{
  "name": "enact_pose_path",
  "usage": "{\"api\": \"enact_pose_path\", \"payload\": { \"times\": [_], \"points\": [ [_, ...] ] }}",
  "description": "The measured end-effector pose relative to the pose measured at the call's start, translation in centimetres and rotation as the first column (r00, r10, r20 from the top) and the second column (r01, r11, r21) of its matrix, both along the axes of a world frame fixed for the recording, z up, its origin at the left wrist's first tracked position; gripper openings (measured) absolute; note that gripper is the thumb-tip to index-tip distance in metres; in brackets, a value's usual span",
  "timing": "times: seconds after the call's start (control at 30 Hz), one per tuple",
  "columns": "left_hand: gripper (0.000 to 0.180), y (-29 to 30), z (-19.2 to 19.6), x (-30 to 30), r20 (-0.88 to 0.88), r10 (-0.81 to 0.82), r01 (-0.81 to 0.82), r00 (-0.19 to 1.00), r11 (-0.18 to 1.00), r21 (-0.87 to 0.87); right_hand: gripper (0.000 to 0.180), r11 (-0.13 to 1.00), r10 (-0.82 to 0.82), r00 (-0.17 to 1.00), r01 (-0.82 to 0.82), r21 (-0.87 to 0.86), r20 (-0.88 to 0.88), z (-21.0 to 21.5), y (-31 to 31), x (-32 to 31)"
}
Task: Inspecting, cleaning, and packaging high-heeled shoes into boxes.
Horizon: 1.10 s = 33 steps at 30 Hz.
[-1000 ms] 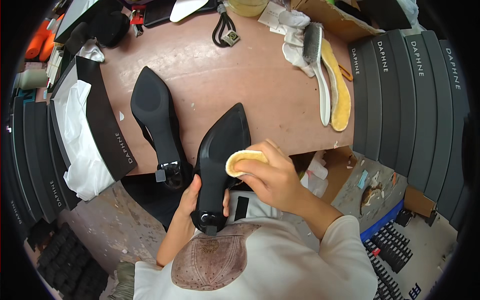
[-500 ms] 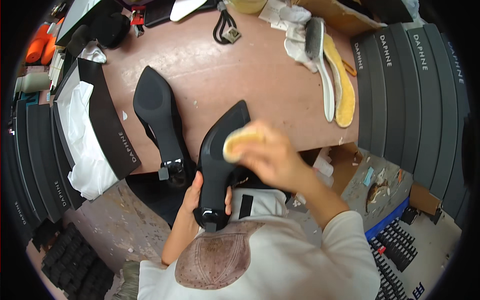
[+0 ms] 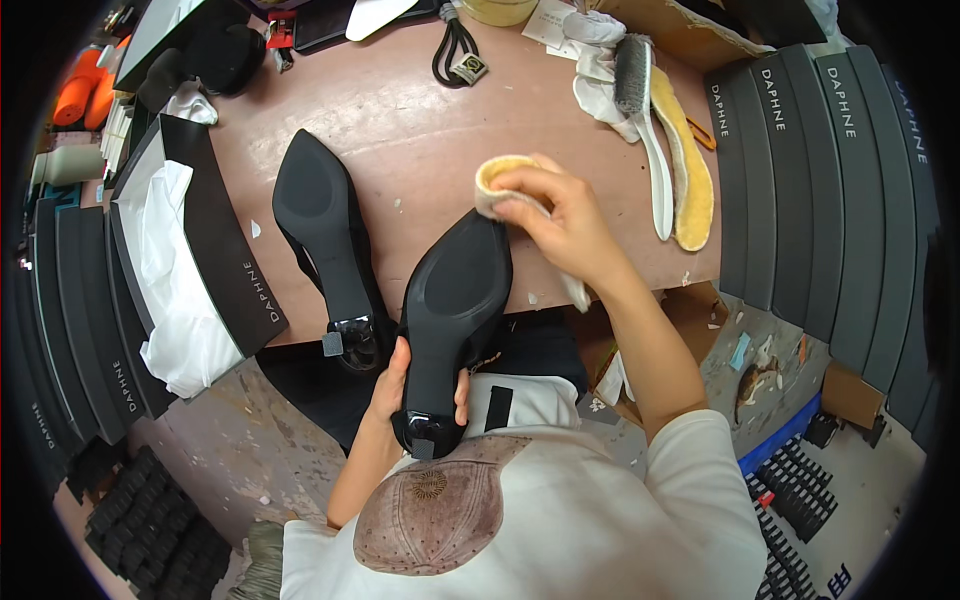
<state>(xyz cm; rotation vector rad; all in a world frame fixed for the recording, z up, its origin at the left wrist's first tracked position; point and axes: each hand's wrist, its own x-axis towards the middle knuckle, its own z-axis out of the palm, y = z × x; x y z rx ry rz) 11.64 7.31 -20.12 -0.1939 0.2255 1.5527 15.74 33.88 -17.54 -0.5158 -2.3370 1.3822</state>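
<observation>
A black pointed-toe heeled shoe [image 3: 453, 290] is held sole up, its toe pointing away over the table's front edge. Around its heel end wraps my left hand [image 3: 390, 392], thumb on one side and fingertips on the other. My right hand [image 3: 560, 215] is closed on a folded yellow fleece insole [image 3: 508, 172], just above the shoe's toe; whether the two touch is hard to tell. One end of that insole hangs below the palm. To the left lies a matching black shoe [image 3: 322, 215], also sole up, with a small grey square on its heel.
An open dark shoebox [image 3: 215, 240] with white tissue paper [image 3: 185, 270] sits at the left. At the back right are a white-handled brush [image 3: 645, 130], another yellow insole [image 3: 692, 190] and a crumpled white cloth [image 3: 597, 85]. Stacked grey shoeboxes [image 3: 800, 190] line the right side. A black cord [image 3: 458, 55] lies at the back.
My right hand has moved up from the middle of the sole to beyond the toe, carrying the yellow insole. My left hand keeps its hold on the shoe.
</observation>
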Motion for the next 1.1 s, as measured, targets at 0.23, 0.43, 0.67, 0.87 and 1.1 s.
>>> {"api": "enact_pose_path", "payload": {
  "times": [0.23,0.43,0.67,0.87,1.1],
  "points": [
    [0.073,-0.3,0.1,0.2,-0.025,-0.031,0.030,0.999,0.999,-0.036,0.015,0.964,0.190,0.982,-0.187,-0.190,-0.003,2.3,-1.9,3.2],
    [0.073,-0.3,0.1,-0.1,-0.002,-0.007,0.007,1.000,1.000,-0.006,0.016,0.942,0.015,1.000,-0.011,-0.334,0.009,1.4,-2.7,3.9],
    [0.067,1.2,1.5,-0.2,-0.263,-0.042,-0.012,0.964,0.980,-0.198,0.017,0.995,-0.071,0.997,0.071,0.065,-0.009,7.1,-5.6,4.0],
    [0.059,2.7,2.2,0.3,-0.394,-0.090,-0.002,0.915,0.974,-0.226,0.014,0.952,-0.008,1.000,0.017,0.305,-0.029,5.4,-5.4,1.9],
    [0.058,2.0,1.7,0.4,-0.369,-0.045,-0.027,0.928,0.982,-0.188,0.009,0.880,0.196,0.981,-0.172,0.443,-0.007,7.3,-6.6,0.4]
  ]
}}
